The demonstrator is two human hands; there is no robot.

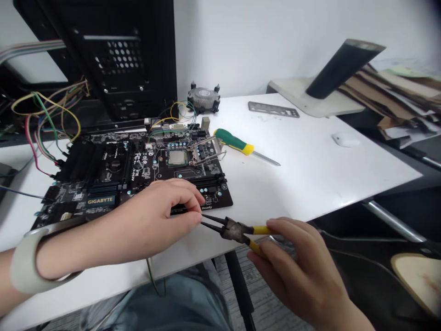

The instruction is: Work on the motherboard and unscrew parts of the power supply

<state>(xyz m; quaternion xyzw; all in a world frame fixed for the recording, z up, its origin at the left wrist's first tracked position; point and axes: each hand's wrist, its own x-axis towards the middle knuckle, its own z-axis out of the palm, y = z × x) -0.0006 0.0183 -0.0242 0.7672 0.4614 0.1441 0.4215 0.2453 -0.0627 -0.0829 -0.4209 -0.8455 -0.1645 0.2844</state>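
A black Gigabyte motherboard (113,177) lies on the white table (310,165), its CPU socket (177,157) open with the metal latch raised. My left hand (155,220), a white band on its wrist, rests at the board's near right corner with fingers pinched together at the tips of the pliers. My right hand (299,271) grips the yellow handles of the needle-nose pliers (234,228) just off the table's front edge. The jaws point left into my left fingertips; what they pinch is hidden.
A green and yellow screwdriver (241,146) lies right of the board. A CPU cooler (204,98) and a black computer case (113,59) stand behind, with coloured wires (44,119) at left. A metal I/O plate (274,109), white mouse (345,139) and monitor stand (330,82) sit farther right.
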